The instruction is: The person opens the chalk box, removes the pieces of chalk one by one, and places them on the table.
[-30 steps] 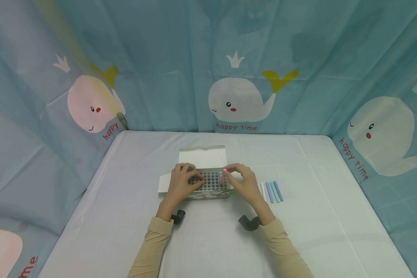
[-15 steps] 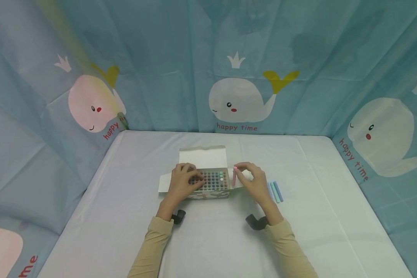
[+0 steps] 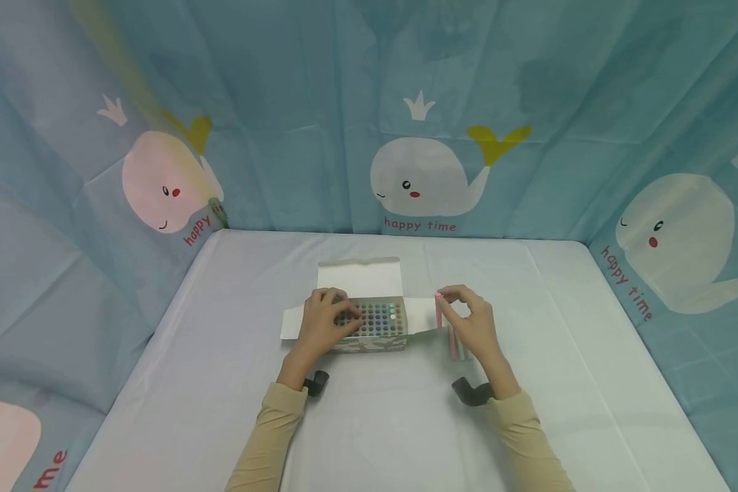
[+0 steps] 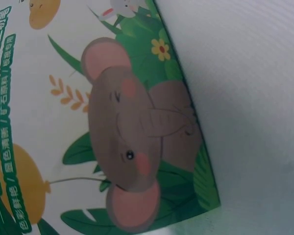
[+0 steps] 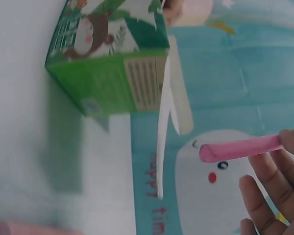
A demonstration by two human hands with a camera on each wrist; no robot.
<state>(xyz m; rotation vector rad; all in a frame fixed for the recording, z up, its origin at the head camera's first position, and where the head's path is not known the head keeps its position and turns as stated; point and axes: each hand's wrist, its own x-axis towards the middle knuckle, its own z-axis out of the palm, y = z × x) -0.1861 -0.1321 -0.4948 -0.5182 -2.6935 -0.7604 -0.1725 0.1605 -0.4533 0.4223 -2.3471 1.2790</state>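
My right hand [image 3: 472, 328] pinches a stick of pink chalk [image 5: 242, 148] near its upper end, thumb against fingers, beside the box's right flap. The chalk hangs nearly upright in the head view. An opened chalk box [image 3: 372, 344] sits mid-table, filled with rows of coloured chalk ends [image 3: 378, 318]. Over its left part lies my left hand [image 3: 321, 324], bent fingers and thumb resting at the chalk tops. The left wrist view looks closely at the box's printed front [image 4: 127, 122], with an elephant on it; the left fingers are out of that view.
Under my right hand, a pink chalk stick [image 3: 452, 345] and pale ones lie on the white table, partly hidden. The box's back lid [image 3: 359, 275] stands raised; side flaps [image 3: 292, 322] stick out left and right. A blue whale-print curtain [image 3: 320, 171] surrounds the table.
My right hand has carried the pink chalk from above the box's right end rightward past the flap, and now covers most of the loose sticks. The left hand has stayed put.
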